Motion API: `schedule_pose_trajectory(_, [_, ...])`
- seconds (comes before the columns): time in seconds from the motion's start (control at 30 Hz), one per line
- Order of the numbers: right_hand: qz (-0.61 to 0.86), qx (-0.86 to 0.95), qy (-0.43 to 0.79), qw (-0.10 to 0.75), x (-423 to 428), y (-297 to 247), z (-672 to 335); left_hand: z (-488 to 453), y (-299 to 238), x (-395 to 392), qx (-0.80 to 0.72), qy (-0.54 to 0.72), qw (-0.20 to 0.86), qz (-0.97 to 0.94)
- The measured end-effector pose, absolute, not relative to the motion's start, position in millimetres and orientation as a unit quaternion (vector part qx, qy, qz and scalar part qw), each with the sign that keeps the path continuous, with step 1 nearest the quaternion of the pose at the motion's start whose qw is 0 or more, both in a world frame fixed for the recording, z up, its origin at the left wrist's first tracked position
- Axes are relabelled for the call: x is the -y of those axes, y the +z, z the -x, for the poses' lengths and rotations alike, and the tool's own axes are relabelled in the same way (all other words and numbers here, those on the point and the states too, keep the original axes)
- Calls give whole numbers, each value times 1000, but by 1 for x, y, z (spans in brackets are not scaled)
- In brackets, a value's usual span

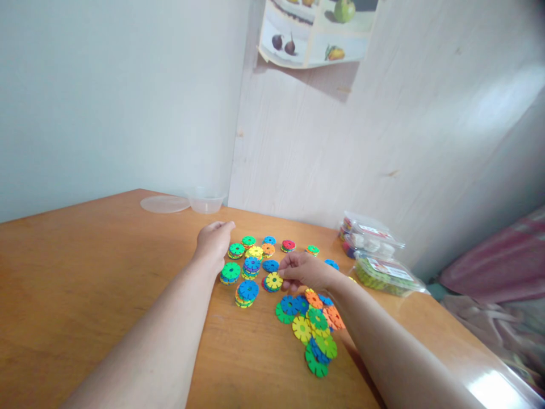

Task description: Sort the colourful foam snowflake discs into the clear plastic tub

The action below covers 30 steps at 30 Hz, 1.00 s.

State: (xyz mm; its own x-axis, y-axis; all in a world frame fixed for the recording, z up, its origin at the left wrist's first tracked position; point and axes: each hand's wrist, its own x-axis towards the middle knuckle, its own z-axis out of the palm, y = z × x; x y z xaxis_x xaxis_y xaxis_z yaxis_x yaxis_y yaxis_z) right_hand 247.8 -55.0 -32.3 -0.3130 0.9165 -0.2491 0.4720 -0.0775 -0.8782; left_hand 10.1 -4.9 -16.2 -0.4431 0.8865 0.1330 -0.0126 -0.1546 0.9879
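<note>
My right hand (304,271) reaches over the table with its fingers pinched at the edge of a yellow slotted disc (273,280), which lies on top of a small stack. Left of the stacks, my left hand (214,243) is curled up, seen from its back; whatever its fingers may hold is hidden. Between the hands stand several short stacks of notched plastic discs, among them one topped green (230,271), one topped blue (248,290) and one topped red (288,245). Below my right hand is a loose heap of discs (317,319) in green, blue, yellow and orange.
At the back of the wooden table (106,284) are a clear round lid (164,204) and a clear plastic tub (206,201) against the wall. Clear boxes (374,237) and a box of green pieces (387,275) sit on the right. A fruit poster (317,34) hangs above.
</note>
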Motion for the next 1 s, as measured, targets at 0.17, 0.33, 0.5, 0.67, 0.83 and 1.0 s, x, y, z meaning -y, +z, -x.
schedule_pose_trajectory(0.17, [535, 731, 395, 151, 67, -15, -261, -10, -18, 3, -547, 650, 351, -394])
schedule_pose_trajectory(0.33, [519, 803, 292, 13, 79, -3, -266, -10, -19, 2, -544, 653, 346, -397])
schedule_pose_trajectory(0.5, [508, 811, 290, 6, 77, -9, -263, -10, -17, 4, -547, 652, 344, -397])
schedule_pose_trajectory(0.67, [494, 756, 420, 88, 74, -10, -266, -11, -13, 8, -552, 650, 350, -387])
schedule_pose_trajectory(0.83, [515, 666, 506, 191, 66, -20, -258, -11, -14, 7, -553, 647, 354, -387])
schedule_pose_trajectory(1.0, [543, 653, 493, 191, 60, -27, -252, -10, -16, 4, -546, 651, 355, -389])
